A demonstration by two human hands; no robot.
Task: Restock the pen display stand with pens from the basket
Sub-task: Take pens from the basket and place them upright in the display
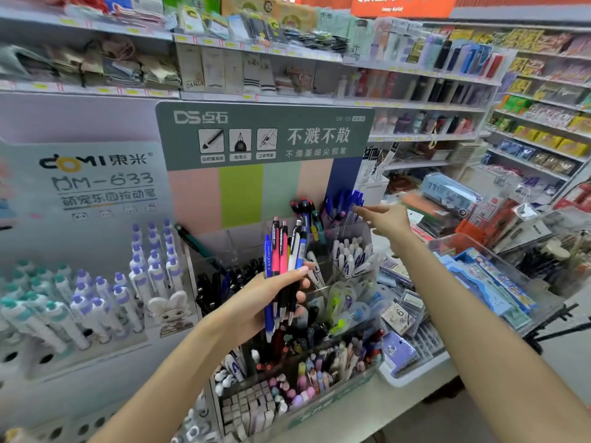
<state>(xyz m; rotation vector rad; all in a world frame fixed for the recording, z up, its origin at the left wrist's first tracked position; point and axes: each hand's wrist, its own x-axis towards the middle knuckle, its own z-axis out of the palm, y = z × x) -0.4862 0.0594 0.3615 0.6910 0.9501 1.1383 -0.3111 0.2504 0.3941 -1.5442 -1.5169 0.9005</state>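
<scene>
Now stand [348,231] holds blue pens [343,203], left hand [271,295] bunch

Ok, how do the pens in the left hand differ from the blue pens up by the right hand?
The bundle of pens is mixed: pink, red, blue, black and white. The blue pens are all one colour. The bundle is gripped by the left hand; the blue pens stand in the stand's top right compartment, the right hand reaching toward them. Both stand roughly upright.

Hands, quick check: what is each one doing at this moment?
Left hand: grips a bunch of pens, upright.
Right hand: open, fingers extended toward the blue pens in the display stand, holding nothing.
</scene>
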